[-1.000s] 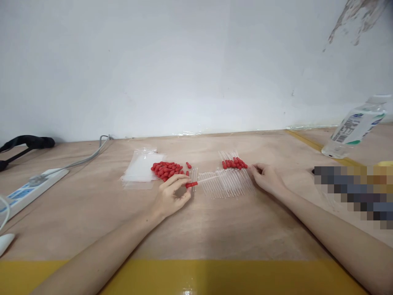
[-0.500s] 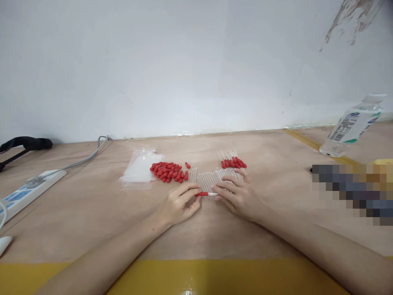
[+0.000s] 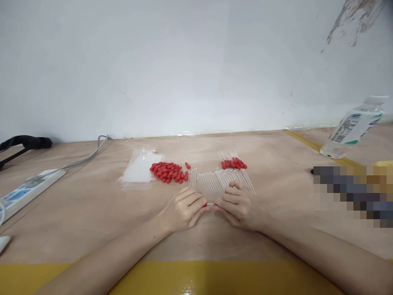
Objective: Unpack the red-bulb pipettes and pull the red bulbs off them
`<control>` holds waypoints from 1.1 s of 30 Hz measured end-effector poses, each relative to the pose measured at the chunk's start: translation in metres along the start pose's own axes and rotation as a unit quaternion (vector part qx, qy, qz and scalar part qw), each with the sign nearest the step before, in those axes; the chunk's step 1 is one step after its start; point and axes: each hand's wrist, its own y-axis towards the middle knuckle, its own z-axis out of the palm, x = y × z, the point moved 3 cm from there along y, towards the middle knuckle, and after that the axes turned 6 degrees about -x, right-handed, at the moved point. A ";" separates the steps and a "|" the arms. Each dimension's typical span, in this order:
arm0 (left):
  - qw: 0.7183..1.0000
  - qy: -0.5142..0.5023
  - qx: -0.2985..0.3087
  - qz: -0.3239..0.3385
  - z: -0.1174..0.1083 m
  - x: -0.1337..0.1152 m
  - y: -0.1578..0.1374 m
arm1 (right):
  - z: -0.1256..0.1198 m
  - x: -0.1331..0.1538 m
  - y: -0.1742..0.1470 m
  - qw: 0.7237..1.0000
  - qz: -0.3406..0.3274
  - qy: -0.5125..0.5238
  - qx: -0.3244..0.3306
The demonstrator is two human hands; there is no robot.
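My left hand (image 3: 188,209) pinches a red rubber bulb (image 3: 205,205), which its fingers mostly cover. From the other side my right hand (image 3: 239,207) grips a thin glass dropper tube (image 3: 210,204), held level and meeting the bulb end between the two hands. Just beyond them, a row of bare glass tubes (image 3: 210,184) lies side by side on the table. Left of the row is a heap of loose red bulbs (image 3: 167,171). Behind it on the right, several droppers with bulbs fitted (image 3: 233,163) lie together, bulbs toward me.
Clear plastic bags (image 3: 139,169) are stacked beside the bulb heap. A white power strip (image 3: 33,192) with a grey cable lies at the left, near a black strap-like object (image 3: 27,142). A tilted plastic bottle (image 3: 353,129) is at the right, behind a blurred-out patch.
Both hands have come slightly nearer to me and closer together. Less of the bulb and tube shows between them, and my right fingers have curled off the tube row.
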 end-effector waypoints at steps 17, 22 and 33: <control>0.999 -0.015 0.031 -0.009 -0.006 -0.008 -0.002 | -0.006 0.001 -0.013 0.991 -0.126 -0.033 -0.013; 1.000 -0.001 0.015 0.003 -0.009 -0.003 -0.010 | -0.011 -0.001 -0.018 0.990 -0.138 -0.030 -0.022; 0.981 -0.039 -0.065 -0.176 -0.017 0.042 -0.022 | -0.002 -0.049 -0.013 0.976 0.208 -0.064 -0.011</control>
